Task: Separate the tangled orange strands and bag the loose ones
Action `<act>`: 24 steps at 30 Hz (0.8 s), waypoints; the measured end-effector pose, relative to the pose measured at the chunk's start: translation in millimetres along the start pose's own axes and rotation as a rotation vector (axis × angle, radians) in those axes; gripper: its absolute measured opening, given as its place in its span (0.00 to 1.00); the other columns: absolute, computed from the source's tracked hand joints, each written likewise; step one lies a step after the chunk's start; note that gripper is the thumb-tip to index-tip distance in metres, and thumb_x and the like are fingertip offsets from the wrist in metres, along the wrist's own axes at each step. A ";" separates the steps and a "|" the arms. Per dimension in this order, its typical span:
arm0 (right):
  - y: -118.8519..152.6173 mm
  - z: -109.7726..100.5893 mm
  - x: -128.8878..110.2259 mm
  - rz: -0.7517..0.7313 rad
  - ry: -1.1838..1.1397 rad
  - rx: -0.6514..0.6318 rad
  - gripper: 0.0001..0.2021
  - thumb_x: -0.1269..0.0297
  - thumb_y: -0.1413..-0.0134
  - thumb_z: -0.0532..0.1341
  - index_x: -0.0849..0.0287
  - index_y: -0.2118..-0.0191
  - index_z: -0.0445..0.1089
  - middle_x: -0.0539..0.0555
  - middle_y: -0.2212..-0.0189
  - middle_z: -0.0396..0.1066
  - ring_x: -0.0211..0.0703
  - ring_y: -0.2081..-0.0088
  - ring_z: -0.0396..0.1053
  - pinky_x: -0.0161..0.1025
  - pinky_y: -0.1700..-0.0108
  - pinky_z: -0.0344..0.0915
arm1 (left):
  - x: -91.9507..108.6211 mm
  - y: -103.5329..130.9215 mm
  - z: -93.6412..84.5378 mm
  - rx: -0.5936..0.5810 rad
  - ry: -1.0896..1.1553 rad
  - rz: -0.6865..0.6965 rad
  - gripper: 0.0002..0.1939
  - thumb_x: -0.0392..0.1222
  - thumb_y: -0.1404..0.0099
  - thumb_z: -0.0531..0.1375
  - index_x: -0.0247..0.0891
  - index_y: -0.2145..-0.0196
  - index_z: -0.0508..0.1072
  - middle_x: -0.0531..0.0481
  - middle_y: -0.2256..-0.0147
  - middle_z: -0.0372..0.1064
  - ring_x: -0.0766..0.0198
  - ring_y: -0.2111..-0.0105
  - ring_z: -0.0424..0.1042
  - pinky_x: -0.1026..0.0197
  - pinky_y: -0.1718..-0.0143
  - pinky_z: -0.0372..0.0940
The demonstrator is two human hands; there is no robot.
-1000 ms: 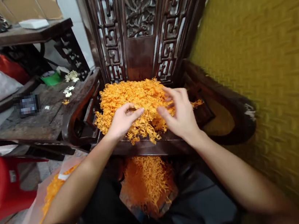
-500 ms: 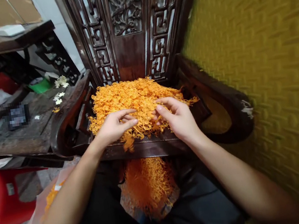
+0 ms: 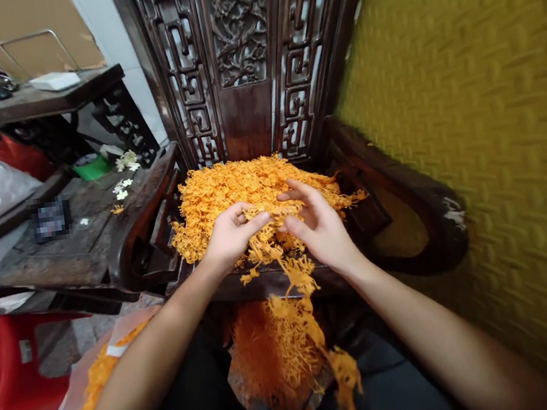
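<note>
A heap of thin, branching orange pieces (image 3: pixel 230 184), stringy and plastic-looking, covers the seat of a dark carved wooden chair (image 3: pixel 249 117). At the front of the heap, my left hand (image 3: pixel 234 233) has its fingers curled and its thumb against a small orange clump. Facing it, my right hand (image 3: pixel 322 229) bends its fingers and thumb around the other side of that clump; its fingertips are partly hidden. Below my hands, a blurred trail of orange pieces (image 3: pixel 347 380) drops past the seat edge. More pieces fill a container between my legs, its rim mostly hidden.
Left of the chair, a dark wooden side surface (image 3: pixel 73 258) holds a roll of green tape (image 3: pixel 91 167), white flower-shaped pieces (image 3: pixel 126 161) and a blurred-out item. A red plastic stool (image 3: pixel 4 381) and a clear bag of orange pieces (image 3: pixel 98 383) stand below. A yellow textured surface (image 3: pixel 482 103) rises at right.
My hands have come slightly closer together over the heap's front. A string of orange pieces now falls over the seat edge between my legs. The camera view has shifted a little.
</note>
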State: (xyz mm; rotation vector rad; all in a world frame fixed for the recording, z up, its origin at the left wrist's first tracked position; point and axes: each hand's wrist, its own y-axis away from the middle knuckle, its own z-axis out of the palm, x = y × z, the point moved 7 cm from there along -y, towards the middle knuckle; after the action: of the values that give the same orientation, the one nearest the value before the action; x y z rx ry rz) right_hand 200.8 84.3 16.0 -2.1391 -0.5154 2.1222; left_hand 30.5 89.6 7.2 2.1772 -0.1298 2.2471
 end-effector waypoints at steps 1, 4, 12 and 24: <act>0.9 0.5 -1.4 -0.022 0.004 0.001 0.35 0.48 0.44 0.70 0.43 0.33 0.60 0.58 0.43 0.67 0.50 0.53 0.73 0.50 0.57 0.80 | 0.0 0.1 0.7 -0.002 0.041 -0.020 0.17 0.49 0.42 0.71 0.38 0.65 0.71 0.50 0.68 0.74 0.65 0.69 0.72 0.60 0.65 0.66; 1.9 -6.4 -2.9 -0.074 0.005 0.099 0.29 0.51 0.44 0.70 0.47 0.37 0.67 0.57 0.47 0.70 0.47 0.56 0.74 0.47 0.60 0.80 | -2.1 2.2 1.7 0.018 0.155 -0.107 0.14 0.42 0.42 0.70 0.38 0.62 0.71 0.50 0.67 0.76 0.63 0.67 0.74 0.59 0.61 0.67; 4.9 -11.8 0.4 -0.041 -0.039 0.097 0.23 0.54 0.47 0.73 0.48 0.46 0.75 0.53 0.55 0.74 0.42 0.61 0.75 0.41 0.64 0.81 | -3.6 13.5 17.3 -0.167 -0.058 -0.167 0.19 0.53 0.40 0.70 0.40 0.54 0.80 0.47 0.60 0.77 0.62 0.64 0.71 0.61 0.65 0.64; 21.9 -16.3 -17.0 -0.195 0.210 0.041 0.19 0.54 0.48 0.74 0.55 0.52 0.79 0.57 0.52 0.73 0.42 0.60 0.73 0.38 0.66 0.76 | -6.6 11.8 24.4 -0.091 -0.124 0.015 0.17 0.55 0.39 0.69 0.38 0.68 0.74 0.52 0.69 0.72 0.66 0.68 0.66 0.60 0.61 0.61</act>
State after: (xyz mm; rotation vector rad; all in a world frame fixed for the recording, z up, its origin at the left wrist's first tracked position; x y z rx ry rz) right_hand 221.0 61.6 26.4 -2.1569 -0.6235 1.7689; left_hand 54.3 76.6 0.7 2.2736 -0.2451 2.0691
